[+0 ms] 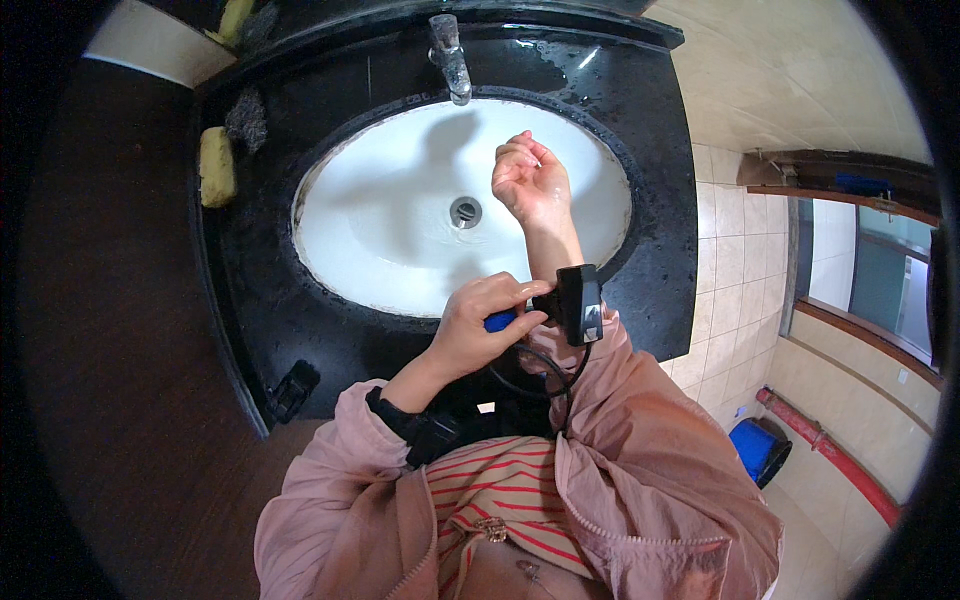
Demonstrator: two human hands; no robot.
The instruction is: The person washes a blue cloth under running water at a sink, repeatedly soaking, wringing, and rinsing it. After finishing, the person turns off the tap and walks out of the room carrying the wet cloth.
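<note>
My right hand [531, 178], palm up and wet, is over the white oval sink basin [352, 225]; its fingers curl loosely and nothing shows in them. On that forearm sits a black device [579, 304] with a black cable [551, 393] hanging from it. Coming across from the left, my left hand [484, 319] pinches at the side of this device, with thumb and forefinger against it. A blue piece [500, 321] shows between those fingers, partly hidden. A black band [409, 421] circles my left wrist. The metal faucet [451, 64] stands behind the drain [466, 213].
A yellow sponge [217, 166] and a steel wool scourer [247, 120] lie left on the wet black countertop [660, 225]. A small black object [294, 390] sits at its front left corner. To the right are a blue bucket [754, 448] and a red pipe [829, 454].
</note>
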